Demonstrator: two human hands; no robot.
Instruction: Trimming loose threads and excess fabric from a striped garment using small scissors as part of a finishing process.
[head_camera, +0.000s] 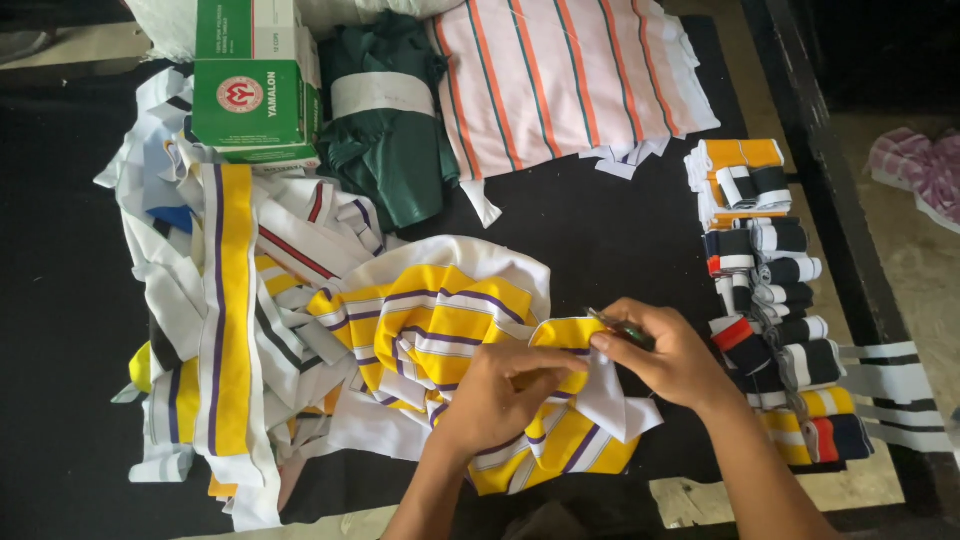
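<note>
My left hand (500, 395) pinches a piece of yellow, white and purple striped fabric (440, 330) at the front middle of the black table (600, 240). My right hand (665, 355) grips a small dark thread clipper (615, 327), its tip touching the folded edge of that same fabric. The cloth bunches under both hands and spreads left.
A heap of striped fabric strips (230, 320) lies at the left. Green boxes (255, 85) stand at the back left beside a folded green cloth (385, 120) and pink striped fabric (570, 75). Folded striped collars (770, 290) are stacked along the right edge.
</note>
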